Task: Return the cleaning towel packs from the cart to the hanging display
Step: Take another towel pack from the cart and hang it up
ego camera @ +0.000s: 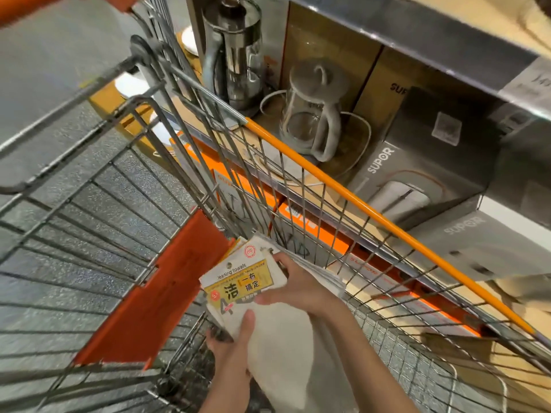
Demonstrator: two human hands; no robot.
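A stack of cleaning towel packs (238, 281), white cloth with a yellow and white label card, sits low inside the wire shopping cart (298, 180). My left hand (235, 344) grips the stack from below, its thumb lying on the white cloth. My right hand (295, 287) holds the top pack from the right side, fingers curled over its upper edge and thumb on its face. More packs show fanned out behind the top one. No hanging display is in view.
The cart's orange child-seat flap (155, 293) stands to the left of the packs. Beyond the orange-trimmed right rim (372, 216) is a shelf with a steel kettle (235, 52), a glass kettle (313, 114) and grey SUPOR boxes (417, 174). Grey floor lies to the left.
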